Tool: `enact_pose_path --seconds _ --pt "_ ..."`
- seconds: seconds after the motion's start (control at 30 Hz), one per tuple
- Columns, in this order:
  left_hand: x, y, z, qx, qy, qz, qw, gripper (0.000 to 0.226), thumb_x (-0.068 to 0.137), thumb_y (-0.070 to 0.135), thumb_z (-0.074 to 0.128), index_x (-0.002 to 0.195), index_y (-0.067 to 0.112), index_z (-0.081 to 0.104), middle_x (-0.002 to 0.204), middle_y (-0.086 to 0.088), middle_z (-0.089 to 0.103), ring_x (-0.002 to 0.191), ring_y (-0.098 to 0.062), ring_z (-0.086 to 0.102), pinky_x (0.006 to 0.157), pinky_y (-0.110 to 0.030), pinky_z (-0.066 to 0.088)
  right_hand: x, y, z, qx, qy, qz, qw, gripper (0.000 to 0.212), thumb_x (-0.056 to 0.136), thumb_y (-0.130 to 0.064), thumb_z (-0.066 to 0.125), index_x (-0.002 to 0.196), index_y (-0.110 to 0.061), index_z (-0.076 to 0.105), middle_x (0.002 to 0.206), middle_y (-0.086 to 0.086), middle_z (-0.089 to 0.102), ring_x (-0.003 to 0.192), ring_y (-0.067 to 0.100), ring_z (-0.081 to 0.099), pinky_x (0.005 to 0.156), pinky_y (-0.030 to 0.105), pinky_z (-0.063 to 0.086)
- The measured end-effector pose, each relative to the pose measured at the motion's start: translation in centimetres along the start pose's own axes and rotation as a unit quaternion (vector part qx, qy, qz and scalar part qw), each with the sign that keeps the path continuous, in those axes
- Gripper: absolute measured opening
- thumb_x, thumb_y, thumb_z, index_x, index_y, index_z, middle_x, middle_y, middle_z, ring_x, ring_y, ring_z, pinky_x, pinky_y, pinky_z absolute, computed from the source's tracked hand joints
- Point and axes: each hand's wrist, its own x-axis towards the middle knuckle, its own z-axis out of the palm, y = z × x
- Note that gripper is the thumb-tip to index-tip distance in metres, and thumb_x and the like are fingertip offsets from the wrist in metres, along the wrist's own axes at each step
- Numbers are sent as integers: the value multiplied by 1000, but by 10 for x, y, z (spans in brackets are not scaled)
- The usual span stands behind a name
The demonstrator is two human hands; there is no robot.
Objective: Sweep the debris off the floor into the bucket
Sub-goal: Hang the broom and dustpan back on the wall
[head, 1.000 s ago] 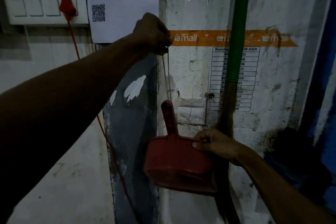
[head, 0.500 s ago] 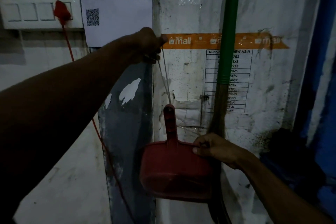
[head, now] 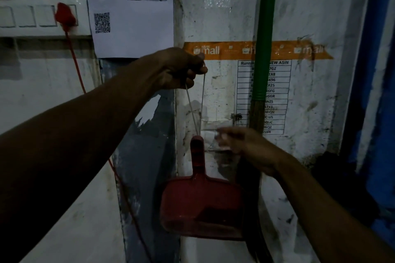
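A red dustpan (head: 201,205) hangs against the white wall from a thin string loop (head: 197,104) tied through its handle top. My left hand (head: 181,68) pinches the top of that string at the height of the orange tape. My right hand (head: 241,145) is blurred, off the dustpan, its fingers reaching left just right of the handle tip and holding nothing I can see. A broom with a green handle (head: 265,34) and brown bristles (head: 255,117) stands upright against the wall behind my right hand. No bucket or floor is in view.
A white switch panel (head: 40,15) with a red plug (head: 65,15) and red cable (head: 79,70) is at upper left. A paper with a QR code (head: 128,17) and a printed list (head: 277,96) hang on the wall. A blue surface (head: 378,113) borders the right.
My right hand has let go of the dustpan's upper right edge and risen toward the handle tip. My left hand with the string has dropped lower, and the dustpan hangs lower with it.
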Motion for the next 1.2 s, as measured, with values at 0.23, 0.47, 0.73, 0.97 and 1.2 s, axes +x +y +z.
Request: enact_pose_path --seconds 0.23,0.47,0.73,0.97,1.2 --pt "1 -3 -4 -39 -2 -3 999 12 95 25 60 93 13 58 65 2 56 48 -4 43 47 -17 42 37 -74 32 96 52 -42 993 15 97 -18 57 104 -12 68 99 5 75 97 18 70 88 36 53" --pt "-4 -3 -31 57 33 -22 998 25 88 25 68 106 10 62 90 -4 60 80 -14 55 65 -27 50 44 -91 31 258 137 -54 955 15 97 -4 52 90 -6 65 67 5 56 57 15 55 55 30 53" --pt "-3 14 -32 21 38 103 994 19 89 -4 60 82 12 53 102 -16 55 85 -20 56 64 -30 56 53 -146 -5 183 256 -118 942 10 91 -4 58 81 -6 59 62 3 44 45 9 33 38 19 24" --pt "12 54 -14 416 198 406 789 18 90 -6 54 90 7 66 99 -14 60 96 -29 58 80 -30 44 55 -198 -46 -256 430 -311 808 9 89 -8 61 94 -16 59 77 -4 60 60 -5 53 54 6 40" --pt "66 116 11 379 335 458 731 29 93 4 57 121 11 63 121 -11 55 110 -26 53 83 -24 36 69 -250 -101 -497 417 -316 692 28 92 -4 56 115 -8 71 116 15 67 106 30 62 88 28 46"
